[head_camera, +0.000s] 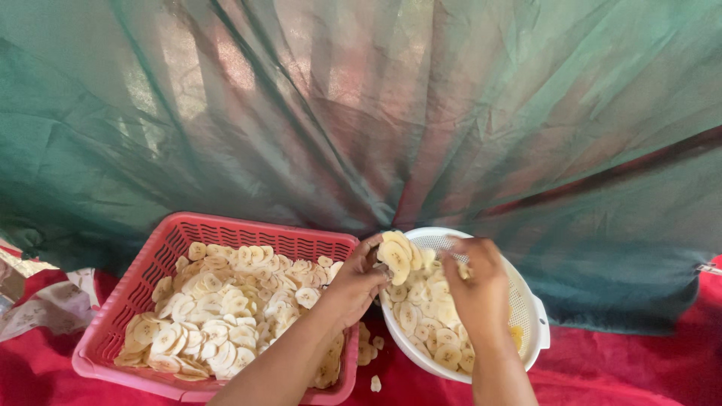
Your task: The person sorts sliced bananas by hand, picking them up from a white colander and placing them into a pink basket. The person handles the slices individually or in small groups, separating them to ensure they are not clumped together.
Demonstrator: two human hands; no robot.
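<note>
My left hand holds a small stack of pale banana slices at the near rim of a white round colander. My right hand reaches into that colander with its fingers among the slices heaped inside; whether it grips any is hidden. Left of the colander stands a pink rectangular plastic basket piled with more banana slices.
A red cloth lies under both containers. A few loose slices rest on it between basket and colander. A green sheer netting hangs across the whole background. Patterned fabric shows at the far left.
</note>
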